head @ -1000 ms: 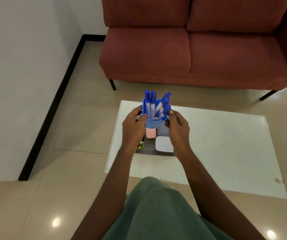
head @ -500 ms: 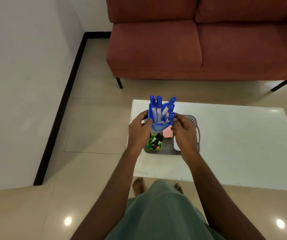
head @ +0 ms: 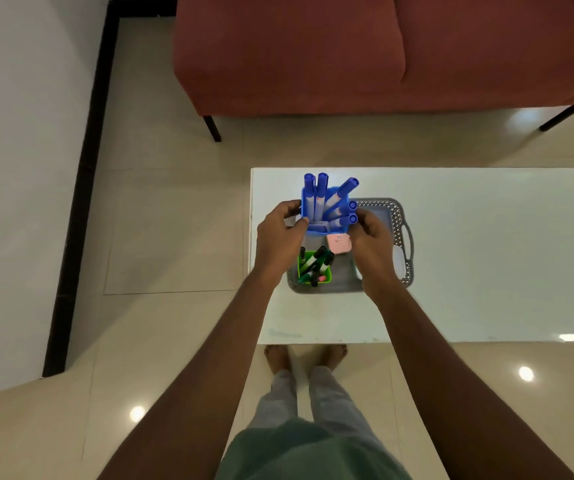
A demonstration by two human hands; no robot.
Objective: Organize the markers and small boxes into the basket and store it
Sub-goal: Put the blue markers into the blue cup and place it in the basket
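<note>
Blue plastic square holder [head: 318, 231]: uniform bright blue.
Blue-capped markers [head: 321, 194]: blue caps, pale whitish barrels.
Green plastic square box [head: 327, 278]: vivid lime green.
Dark-capped markers [head: 314, 262]: green and black.
Small pink box [head: 338, 244]: plain pale pink.
Grey plastic basket [head: 397, 216]: mid grey, open lattice-pattern rim.
White rectangular table [head: 486, 258]: plain white.
Upholstered sofa [head: 296, 64]: rust red, black legs.
Tiled floor [head: 174, 230]: beige.
Skirting board [head: 84, 188]: black.

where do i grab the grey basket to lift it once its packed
Take the loop handle on the right end of the grey basket, coming from the right with fingers through the opening; it is open and unobstructed. The opposite end is hidden behind the left hand, which with the right hand holds the blue marker box.
</note>
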